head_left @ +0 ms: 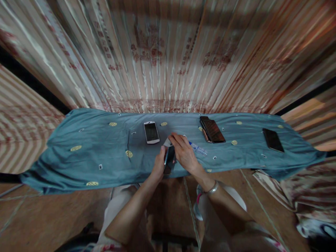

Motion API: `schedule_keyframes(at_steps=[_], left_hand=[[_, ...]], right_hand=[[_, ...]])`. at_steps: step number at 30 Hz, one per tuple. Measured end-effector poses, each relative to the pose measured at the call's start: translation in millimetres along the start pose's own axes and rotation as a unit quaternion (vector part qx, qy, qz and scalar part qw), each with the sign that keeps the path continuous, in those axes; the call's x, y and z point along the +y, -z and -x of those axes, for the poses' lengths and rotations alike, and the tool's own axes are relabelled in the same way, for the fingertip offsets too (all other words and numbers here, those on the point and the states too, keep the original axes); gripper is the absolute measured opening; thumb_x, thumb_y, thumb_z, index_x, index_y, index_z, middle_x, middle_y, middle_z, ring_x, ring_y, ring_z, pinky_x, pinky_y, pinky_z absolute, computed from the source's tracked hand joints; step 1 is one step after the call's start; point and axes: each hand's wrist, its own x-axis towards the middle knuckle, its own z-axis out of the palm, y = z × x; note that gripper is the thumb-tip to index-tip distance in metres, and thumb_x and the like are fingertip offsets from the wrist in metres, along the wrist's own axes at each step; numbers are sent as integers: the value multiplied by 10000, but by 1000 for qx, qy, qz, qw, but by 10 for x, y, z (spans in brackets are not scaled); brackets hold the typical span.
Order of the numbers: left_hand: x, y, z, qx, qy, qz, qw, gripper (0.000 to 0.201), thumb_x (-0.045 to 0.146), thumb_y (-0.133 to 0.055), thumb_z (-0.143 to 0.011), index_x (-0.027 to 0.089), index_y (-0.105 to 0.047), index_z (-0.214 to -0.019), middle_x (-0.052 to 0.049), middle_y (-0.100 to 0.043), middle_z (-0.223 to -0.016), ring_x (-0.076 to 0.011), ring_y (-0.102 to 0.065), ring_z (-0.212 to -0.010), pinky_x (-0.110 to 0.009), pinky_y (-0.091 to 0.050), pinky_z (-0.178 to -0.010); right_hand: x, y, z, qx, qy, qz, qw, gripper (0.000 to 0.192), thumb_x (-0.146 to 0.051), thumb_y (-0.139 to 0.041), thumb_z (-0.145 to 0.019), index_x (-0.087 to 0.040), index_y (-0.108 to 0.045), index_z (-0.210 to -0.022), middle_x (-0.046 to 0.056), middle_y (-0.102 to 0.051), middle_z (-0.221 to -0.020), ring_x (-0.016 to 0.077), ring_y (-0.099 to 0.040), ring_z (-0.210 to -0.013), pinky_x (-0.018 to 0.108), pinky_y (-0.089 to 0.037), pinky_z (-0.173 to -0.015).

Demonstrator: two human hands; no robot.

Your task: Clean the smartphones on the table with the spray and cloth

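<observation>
In the head view my left hand point(158, 163) is closed round the side of a dark smartphone point(169, 161), which is tilted near the front edge of the table. My right hand point(183, 150) bends over the phone's top end, its fingers together on a pale, whitish piece point(167, 142); whether this is cloth or paper I cannot tell. Just right of my right hand lies a clear, blue-printed packet point(198, 149). Beyond my hands, a white smartphone point(151, 132) rests face up on the cloth.
A blue patterned cloth point(105, 140) covers the long table. Several dark phones point(214, 131) lie overlapped right of centre, and another dark phone point(273, 140) lies at the far right. A striped curtain point(162, 70) hangs behind the table. My legs are below its front edge.
</observation>
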Motion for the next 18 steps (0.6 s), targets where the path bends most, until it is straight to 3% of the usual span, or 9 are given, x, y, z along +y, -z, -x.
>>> schedule_keyframes(at_steps=[3, 7, 10, 13, 18], left_hand=[[10, -43, 42, 15, -6, -45, 999, 433, 568, -670, -734, 138, -721, -713, -48, -643, -564, -172, -619, -583, -255, -451, -541], [31, -80, 71, -2, -4, -13, 1000, 450, 512, -807, -579, 129, -724, -800, -17, -645, -618, -128, -569, -514, -250, -465, -518], [43, -77, 91, -14, 11, -4, 1000, 480, 533, -823, -528, 122, -704, -747, -3, -607, -572, -117, -539, -479, -255, -474, -504], [76, -59, 118, -22, 20, 9, 1000, 454, 540, -811, -550, 125, -660, -657, -4, -580, -536, -125, -543, -481, -272, -496, -529], [147, -42, 140, -33, 34, 40, 998, 373, 489, -745, -681, 124, -672, -708, -34, -643, -596, -144, -586, -507, -260, -483, -518]], right_hand=[[54, 24, -29, 12, -29, -12, 999, 456, -135, -347, -951, -170, -528, -1368, 136, -575, -1340, 261, -507, -1233, 459, -460, -1055], [93, 45, -37, 20, -43, -41, 998, 452, -149, -320, -960, -158, -527, -1363, 139, -601, -1299, 248, -523, -1221, 445, -466, -1037], [125, 43, -25, 32, -55, -55, 996, 444, -156, -315, -963, -151, -530, -1351, 140, -619, -1272, 241, -546, -1193, 436, -475, -1013], [158, 33, -9, 31, -74, -58, 995, 433, -169, -309, -966, -141, -540, -1331, 145, -635, -1251, 245, -557, -1174, 446, -472, -1001], [190, 18, -6, 21, -112, -65, 991, 395, -196, -336, -958, -137, -596, -1251, 141, -677, -1171, 249, -592, -1113, 428, -461, -981]])
